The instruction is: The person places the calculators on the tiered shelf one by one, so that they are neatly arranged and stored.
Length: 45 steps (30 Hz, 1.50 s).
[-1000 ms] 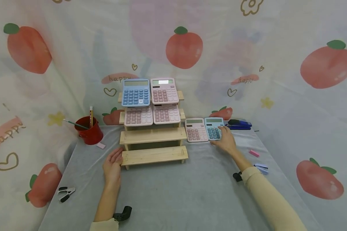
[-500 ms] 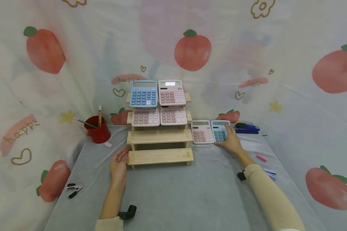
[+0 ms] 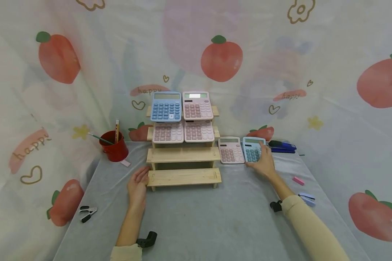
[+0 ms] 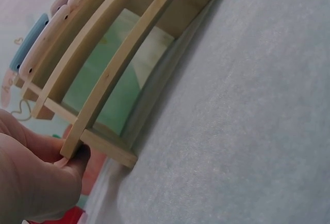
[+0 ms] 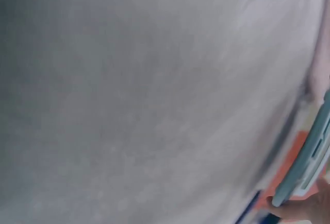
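Note:
My left hand [image 3: 138, 186] pinches the left end of the lowest board of a stepped wooden rack [image 3: 184, 177]; in the left wrist view the thumb lies under that board. My right hand [image 3: 264, 164] grips a light blue calculator [image 3: 252, 155] by its right side and lower edge. Beside it on the left leans a pink calculator [image 3: 231, 154], right of the rack. On the top step stand a blue calculator [image 3: 166, 107] and a pink calculator [image 3: 197, 107]. Two more pink calculators [image 3: 168, 133] stand one step lower, partly hidden by the upper ones.
A red bucket [image 3: 117, 150] with pencils stands at the back left, near a pale eraser [image 3: 125, 163]. Black-handled clippers [image 3: 88, 214] lie front left. To the right are a dark blue stapler [image 3: 282, 146], a pink eraser [image 3: 298, 180] and a lavender stapler [image 3: 307, 199].
The head view has shifted, so the scene sits further right in it. The light blue calculator has tilted slightly and moved a little away from the pink one, with my right hand on it.

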Each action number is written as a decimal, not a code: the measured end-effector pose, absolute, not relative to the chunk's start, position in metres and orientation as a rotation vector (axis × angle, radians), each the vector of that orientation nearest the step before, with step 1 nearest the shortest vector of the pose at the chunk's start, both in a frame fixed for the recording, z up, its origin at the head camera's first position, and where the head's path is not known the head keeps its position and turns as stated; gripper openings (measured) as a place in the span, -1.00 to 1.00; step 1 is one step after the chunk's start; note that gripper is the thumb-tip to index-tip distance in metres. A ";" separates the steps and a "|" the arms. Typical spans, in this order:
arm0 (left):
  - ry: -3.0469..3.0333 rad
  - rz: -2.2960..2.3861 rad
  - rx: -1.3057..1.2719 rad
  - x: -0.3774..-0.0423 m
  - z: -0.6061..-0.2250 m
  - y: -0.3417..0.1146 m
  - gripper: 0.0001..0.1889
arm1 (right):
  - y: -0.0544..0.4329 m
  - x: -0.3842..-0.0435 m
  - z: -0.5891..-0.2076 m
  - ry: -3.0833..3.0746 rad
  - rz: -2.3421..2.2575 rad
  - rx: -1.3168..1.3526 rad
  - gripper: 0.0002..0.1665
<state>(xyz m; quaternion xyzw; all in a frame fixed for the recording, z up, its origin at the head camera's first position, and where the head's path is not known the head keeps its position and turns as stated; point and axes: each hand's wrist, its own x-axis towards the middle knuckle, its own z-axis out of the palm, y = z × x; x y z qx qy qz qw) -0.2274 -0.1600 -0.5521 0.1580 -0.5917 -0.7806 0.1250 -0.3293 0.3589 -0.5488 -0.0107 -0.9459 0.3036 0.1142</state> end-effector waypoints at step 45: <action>-1.703 -2.297 0.485 -0.221 -0.550 -0.160 -0.50 | -0.021 -0.252 -0.482 -2.536 0.887 0.327 0.07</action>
